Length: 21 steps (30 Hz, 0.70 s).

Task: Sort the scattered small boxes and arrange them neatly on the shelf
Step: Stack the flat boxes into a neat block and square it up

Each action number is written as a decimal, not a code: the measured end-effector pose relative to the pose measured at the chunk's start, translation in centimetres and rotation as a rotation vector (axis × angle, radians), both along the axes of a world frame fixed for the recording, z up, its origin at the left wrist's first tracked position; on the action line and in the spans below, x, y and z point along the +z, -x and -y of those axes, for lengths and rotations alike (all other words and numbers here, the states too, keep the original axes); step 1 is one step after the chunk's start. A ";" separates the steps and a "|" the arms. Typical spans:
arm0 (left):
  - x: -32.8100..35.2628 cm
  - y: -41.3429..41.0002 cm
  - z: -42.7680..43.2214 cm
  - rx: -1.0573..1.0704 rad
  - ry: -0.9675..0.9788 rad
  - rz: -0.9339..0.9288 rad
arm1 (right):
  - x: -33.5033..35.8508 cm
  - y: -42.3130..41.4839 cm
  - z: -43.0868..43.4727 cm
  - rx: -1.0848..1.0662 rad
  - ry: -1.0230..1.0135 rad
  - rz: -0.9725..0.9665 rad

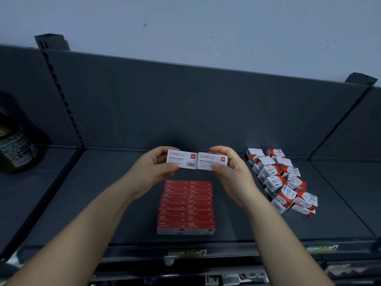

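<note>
Ref. landmark: staple block [186, 205], two columns of red-topped boxes packed tight on the shelf [103, 193].

- My left hand [152, 172] holds the left staple box [181, 159] in the air above the far end of the block. The fingers [162, 150] curl over its top edge with the thumb on its lower edge: a pinch.
- My right hand [231, 174] pinches the right staple box [212, 161] the same way, thumb below, fingers above.
- The two boxes meet end to end with their white label faces toward me. Both are clear of the shelf.
- Paper-clip boxes [282, 180] lie in a loose red-and-white heap on the shelf, right of the block and well apart from it.
- A dark bottle [14, 145] stands far left of the block, beyond the shelf divider.
- The dark back panel [185, 104] rises behind the block.
</note>
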State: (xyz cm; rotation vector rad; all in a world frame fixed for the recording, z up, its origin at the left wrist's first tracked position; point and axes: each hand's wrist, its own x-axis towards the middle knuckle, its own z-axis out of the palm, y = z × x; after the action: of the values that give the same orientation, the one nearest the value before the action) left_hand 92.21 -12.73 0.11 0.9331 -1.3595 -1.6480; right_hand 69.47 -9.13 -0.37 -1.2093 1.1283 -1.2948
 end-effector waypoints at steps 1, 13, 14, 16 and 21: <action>0.0 0.0 0.0 0.002 0.001 0.001 | 0.0 -0.1 0.0 0.003 -0.002 -0.009; -0.8 0.2 0.5 -0.011 0.039 0.066 | 0.1 -0.4 -0.5 -0.097 0.003 -0.145; -1.0 0.3 0.6 -0.014 0.036 0.067 | -0.1 -0.4 -0.4 -0.104 -0.005 -0.129; -1.3 0.3 0.8 -0.020 0.031 0.066 | -0.5 -0.3 -0.3 -0.102 -0.023 -0.087; -2.0 0.4 1.6 0.034 0.074 0.125 | -1.2 0.0 0.2 -0.097 -0.039 -0.043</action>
State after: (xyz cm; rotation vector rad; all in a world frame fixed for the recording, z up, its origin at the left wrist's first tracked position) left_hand 91.82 -14.33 -1.91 1.0247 -1.4703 -1.5253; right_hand 69.51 -9.38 -1.58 -1.1709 1.2510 -1.3188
